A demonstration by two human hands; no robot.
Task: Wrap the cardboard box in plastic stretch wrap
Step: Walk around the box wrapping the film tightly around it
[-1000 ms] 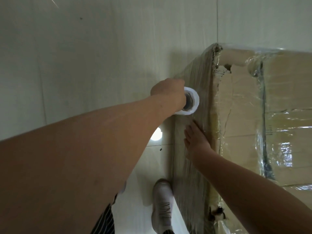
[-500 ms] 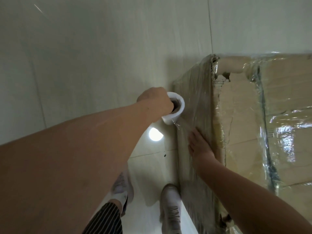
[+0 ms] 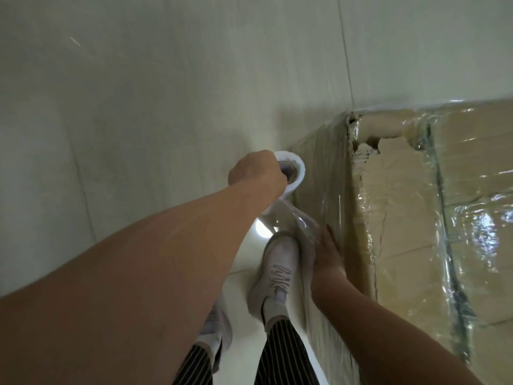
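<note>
Where wall (image 3: 138, 107) crowds box (image 3: 402, 259), left hand (image 3: 256, 173) grips the roll (image 3: 295, 169); right hand (image 3: 329, 257) lies flat on the film (image 3: 327, 184).

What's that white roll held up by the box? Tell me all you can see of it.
The stretch wrap roll is white, its dark hollow core seen end-on. It is held roughly upright beside the wrapped side of the cardboard box. The left hand grips its top end, hiding part of it. A clear, glossy film runs from it down to the box side, where the right hand presses flat.
</note>
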